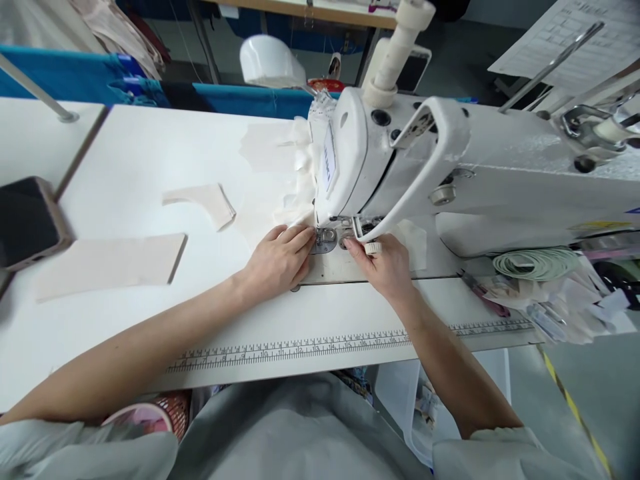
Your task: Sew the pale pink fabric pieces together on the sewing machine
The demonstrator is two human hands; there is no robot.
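Note:
A white sewing machine [345, 147] stands before me, its metal needle plate [325, 241] between my hands. My left hand [280, 261] lies beside the plate with fingers stretched and close together, tips at its left edge. Gathered cream fabric [300, 177] runs along the left of the machine head, down to those fingers. My right hand [387, 267] is closed near the presser foot, thumb pointing left. A small white knob and the machine's guard partly cover its fingers, so what they hold is hidden. A pale piece of fabric [414, 243] lies behind my right hand.
Cut fabric pieces, one curved [203, 201] and one long [115, 265], lie left beside a dark phone-like device [31, 223]. A printed ruler [300, 350] follows the front edge. Right are snips [485, 293], a green coil [536, 263] and scraps; below, a plastic bin [400, 393].

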